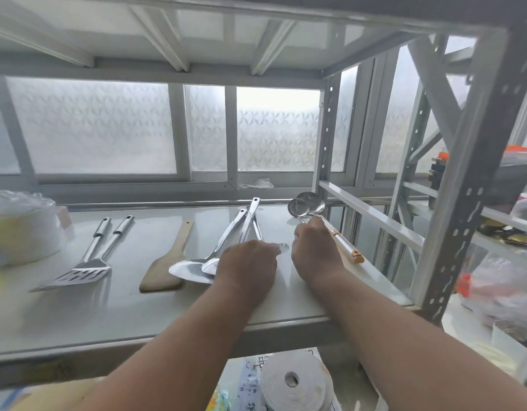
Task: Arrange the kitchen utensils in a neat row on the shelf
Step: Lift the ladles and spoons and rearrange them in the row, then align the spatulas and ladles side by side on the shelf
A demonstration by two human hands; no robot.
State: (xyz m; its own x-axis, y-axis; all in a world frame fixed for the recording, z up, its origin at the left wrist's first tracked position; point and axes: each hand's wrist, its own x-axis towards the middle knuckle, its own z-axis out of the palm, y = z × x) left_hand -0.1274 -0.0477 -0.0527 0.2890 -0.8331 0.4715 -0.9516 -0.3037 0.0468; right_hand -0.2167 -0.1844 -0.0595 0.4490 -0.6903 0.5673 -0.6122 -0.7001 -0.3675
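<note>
On the shelf, far to the left of both hands, lie two slotted turners side by side. Next comes a wooden spatula. Then shiny metal spoons lie close together, their bowls touching the left hand. That hand lies knuckles up over them, and a small spoon tip pokes out just past it. I cannot tell what its grip holds. The right hand has its grip curled around two ladles. Their bowls point away, and an orange-tipped handle sticks out to the right.
</note>
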